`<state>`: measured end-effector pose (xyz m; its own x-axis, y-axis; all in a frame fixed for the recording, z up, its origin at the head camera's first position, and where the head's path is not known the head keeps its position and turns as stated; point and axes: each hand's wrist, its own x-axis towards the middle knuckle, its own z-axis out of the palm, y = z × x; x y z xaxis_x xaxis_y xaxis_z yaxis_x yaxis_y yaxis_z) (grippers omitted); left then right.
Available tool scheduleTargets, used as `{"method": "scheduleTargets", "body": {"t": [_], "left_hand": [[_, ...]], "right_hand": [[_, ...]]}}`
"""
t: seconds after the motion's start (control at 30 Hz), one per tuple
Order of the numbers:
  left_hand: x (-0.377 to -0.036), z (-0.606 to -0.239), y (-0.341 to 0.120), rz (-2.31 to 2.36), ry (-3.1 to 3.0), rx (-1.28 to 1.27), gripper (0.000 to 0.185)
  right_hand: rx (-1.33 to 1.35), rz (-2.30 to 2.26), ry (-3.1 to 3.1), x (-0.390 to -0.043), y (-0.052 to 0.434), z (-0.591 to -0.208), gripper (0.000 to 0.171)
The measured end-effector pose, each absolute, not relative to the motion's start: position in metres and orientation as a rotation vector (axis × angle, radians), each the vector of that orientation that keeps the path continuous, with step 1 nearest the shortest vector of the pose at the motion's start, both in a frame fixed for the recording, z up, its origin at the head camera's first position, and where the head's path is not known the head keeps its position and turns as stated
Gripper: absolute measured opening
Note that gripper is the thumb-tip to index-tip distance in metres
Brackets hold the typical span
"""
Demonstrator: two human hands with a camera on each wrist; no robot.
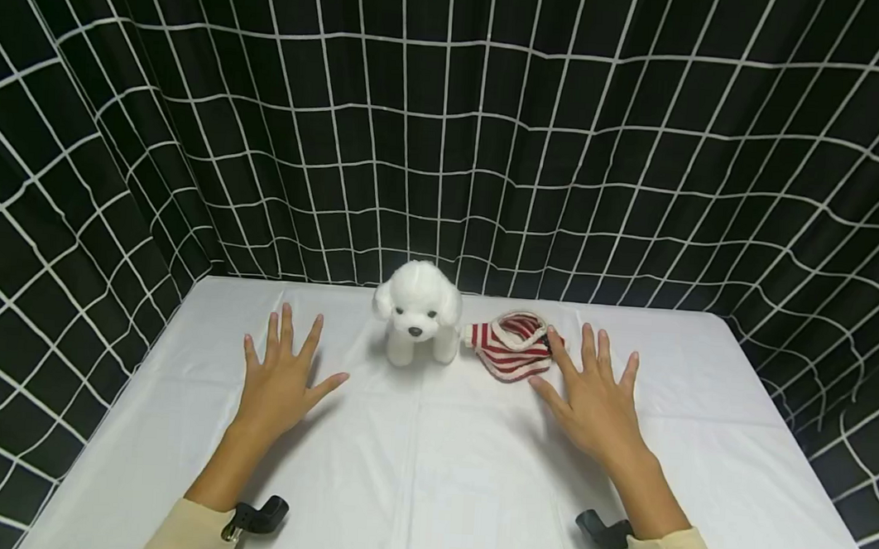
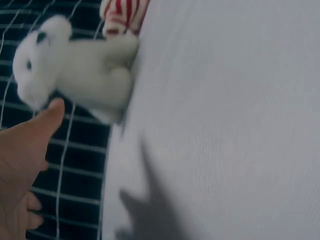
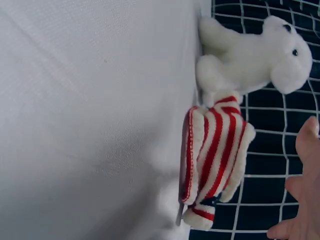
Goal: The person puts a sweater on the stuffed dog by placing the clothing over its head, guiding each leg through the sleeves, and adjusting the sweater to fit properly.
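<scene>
A white plush puppy stands upright near the back of the white table, facing me. Right beside it lies a small red-and-white striped knitted garment. My left hand lies flat on the cloth with fingers spread, a short way left of the puppy, holding nothing. My right hand lies flat too, fingers spread, its index fingertip just at the garment's right edge.
A black curtain with a white grid closes in the back and both sides of the table. The wrist camera mounts sit on both forearms near the front edge.
</scene>
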<state>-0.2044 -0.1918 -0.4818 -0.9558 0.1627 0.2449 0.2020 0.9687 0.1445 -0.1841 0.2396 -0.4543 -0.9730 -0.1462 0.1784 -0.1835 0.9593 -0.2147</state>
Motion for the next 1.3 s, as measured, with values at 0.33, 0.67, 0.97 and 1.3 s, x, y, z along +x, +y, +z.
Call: {"method": "scheduleTargets", "body": {"t": [0.33, 0.67, 0.97, 1.3], "left_hand": [[-0.187, -0.471, -0.145, -0.287, -2.707, -0.521, 0.046], [-0.185, -0.471, -0.1, -0.269, -2.635, -0.724, 0.032], [-0.201, -0.466, -0.055, -0.533, -2.716, -0.81, 0.032], [-0.232, -0.467, -0.008, -0.583, -2.783, -0.905, 0.05]], "right_hand": [[0.293, 0.454, -2.916, -0.193, 0.246, -0.45, 0.071], [0.376, 0.438, -2.892, -0.207, 0.248, -0.445, 0.062], [0.427, 0.401, -2.904, -0.224, 0.249, -0.447, 0.055], [0.422, 0.418, -2.93, -0.245, 0.247, -0.448, 0.044]]}}
